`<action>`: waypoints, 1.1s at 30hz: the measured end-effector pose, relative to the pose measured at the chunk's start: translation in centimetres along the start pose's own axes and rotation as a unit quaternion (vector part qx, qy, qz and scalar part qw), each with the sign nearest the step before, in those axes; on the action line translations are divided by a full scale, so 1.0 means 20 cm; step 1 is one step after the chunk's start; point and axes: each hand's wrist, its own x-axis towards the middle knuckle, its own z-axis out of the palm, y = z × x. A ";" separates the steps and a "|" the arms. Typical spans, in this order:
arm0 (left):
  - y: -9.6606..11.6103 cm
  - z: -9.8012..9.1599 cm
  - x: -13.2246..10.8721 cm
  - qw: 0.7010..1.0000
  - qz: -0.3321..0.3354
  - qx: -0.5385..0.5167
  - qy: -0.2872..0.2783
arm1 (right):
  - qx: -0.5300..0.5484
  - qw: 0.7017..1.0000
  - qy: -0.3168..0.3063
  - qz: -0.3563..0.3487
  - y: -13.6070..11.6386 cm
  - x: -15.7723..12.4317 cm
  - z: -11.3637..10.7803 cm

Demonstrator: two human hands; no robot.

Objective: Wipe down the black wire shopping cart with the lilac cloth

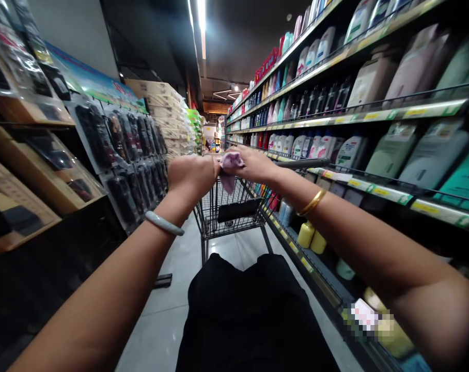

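Observation:
A dark shopping cart stands in front of me, its wire basket facing down the aisle. My left hand, with a pale bangle at the wrist, is closed at the left part of the cart's handle. The handle shows bare at its right end. A crumpled light purple cloth lies between my hands at the handle, one corner hanging down. My right hand, with a gold bangle, is closed on that cloth; part of its fingers is hidden behind it.
Shelves of bottles run along the right side. On the left, packaged dark goods hang on a rack beside boxed items, with stacked light packs further on. Grey floor tiles lie below, with a dark flat object.

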 end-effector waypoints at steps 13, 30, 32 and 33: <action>-0.04 0.02 0.00 1.000 -0.017 0.006 0.005 | -0.041 0.997 0.034 -0.063 -0.11 -0.17 0.04; -0.05 0.02 0.00 1.000 -0.014 0.016 -0.014 | -0.105 0.992 -0.022 -0.072 -0.15 0.00 -0.03; -0.07 0.02 -0.01 0.999 -0.025 0.026 -0.014 | -0.066 0.994 -0.012 -0.083 -0.07 -0.04 -0.04; -0.08 0.02 -0.01 0.999 -0.030 0.028 -0.012 | -0.049 0.996 -0.006 -0.075 -0.04 -0.05 -0.05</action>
